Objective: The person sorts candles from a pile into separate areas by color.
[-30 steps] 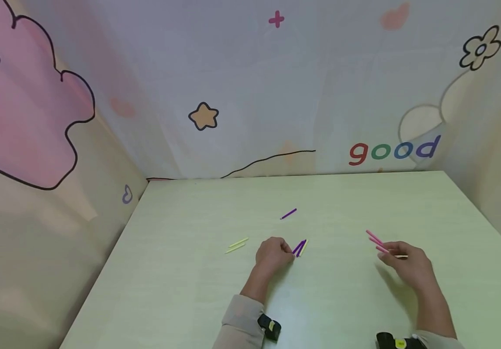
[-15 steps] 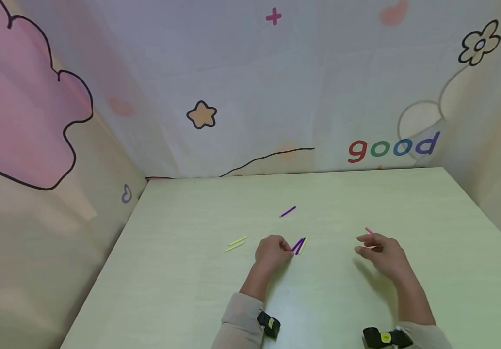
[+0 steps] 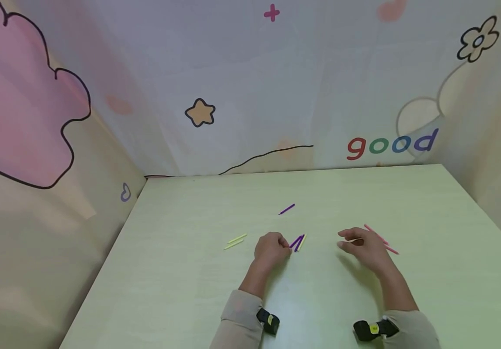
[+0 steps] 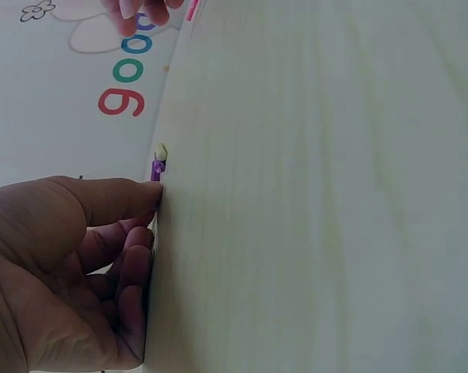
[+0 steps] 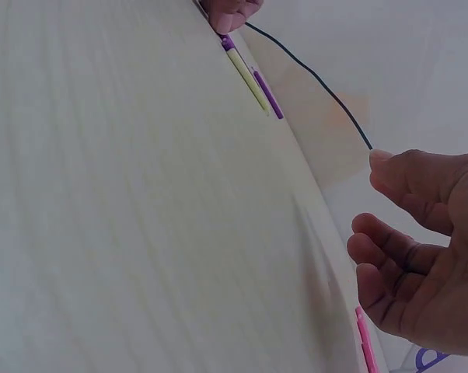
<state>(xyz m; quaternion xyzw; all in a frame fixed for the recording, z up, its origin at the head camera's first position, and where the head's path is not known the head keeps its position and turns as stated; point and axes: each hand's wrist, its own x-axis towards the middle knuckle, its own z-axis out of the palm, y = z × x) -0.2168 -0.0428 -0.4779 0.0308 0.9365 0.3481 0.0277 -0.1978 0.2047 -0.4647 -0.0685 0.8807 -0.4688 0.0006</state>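
Near the table's middle my left hand (image 3: pixel 272 251) pinches the near end of a thin purple stick (image 3: pixel 296 242) between thumb and fingers. A second purple stick (image 3: pixel 299 244) and a pale yellow stick (image 3: pixel 303 243) lie close beside it, partly overlapping in the left wrist view. My right hand (image 3: pixel 363 247) hovers over the table to the right, thumb and fingers apart with nothing between them. Pink sticks (image 3: pixel 393 250) lie on the table just behind that hand, partly hidden by it; they also show low in the right wrist view.
Two yellow-green sticks (image 3: pixel 234 245) lie left of my left hand. One more purple stick (image 3: pixel 287 209) lies farther back on the pale table (image 3: pixel 180 281). A printed fabric wall (image 3: pixel 250 97) rises along the table's back edge.
My right hand has let go of the pink sticks, which now lie on the table, and moved left toward the left hand. The left hand stays at the purple stick.
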